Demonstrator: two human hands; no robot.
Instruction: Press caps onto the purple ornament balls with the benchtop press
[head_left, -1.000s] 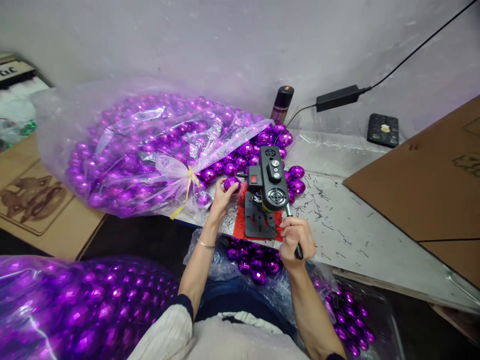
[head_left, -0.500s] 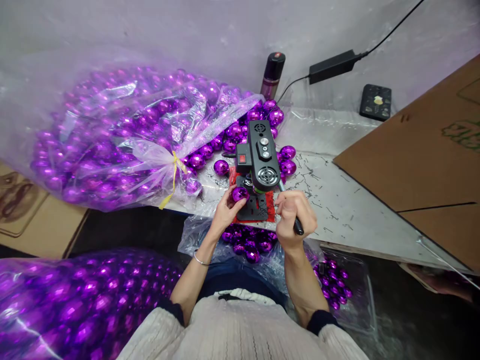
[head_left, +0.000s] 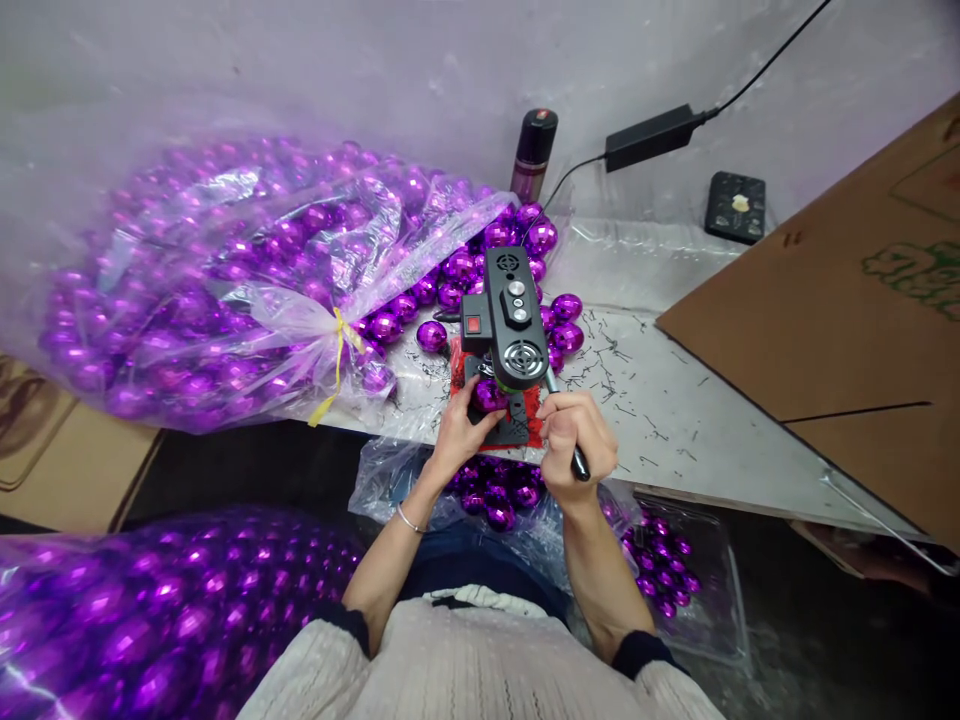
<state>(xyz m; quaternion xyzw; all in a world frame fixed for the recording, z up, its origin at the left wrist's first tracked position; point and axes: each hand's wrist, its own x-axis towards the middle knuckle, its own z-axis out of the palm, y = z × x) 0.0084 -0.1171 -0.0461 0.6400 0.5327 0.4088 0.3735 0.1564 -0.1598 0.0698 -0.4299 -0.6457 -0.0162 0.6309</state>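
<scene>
Purple faceted ball (head_left: 488,394) held under a small black bench press (head_left: 510,328).

The left hand (head_left: 463,432) pinches the ball with its fingers, keeping it on the machine's black base plate (head_left: 515,427), which sits on a red mat (head_left: 533,404) at the table's (head_left: 712,440) front edge. The right hand (head_left: 567,432) is closed around the black-gripped lever (head_left: 578,463) on the machine's right side. Loose purple balls (head_left: 556,322) lie beside and behind the press, next to a tied clear bag of them (head_left: 225,280). Thin metal scraps (head_left: 622,375) litter the tabletop. Behind stand a dark flask (head_left: 532,152) and a power adapter (head_left: 649,138).
</scene>
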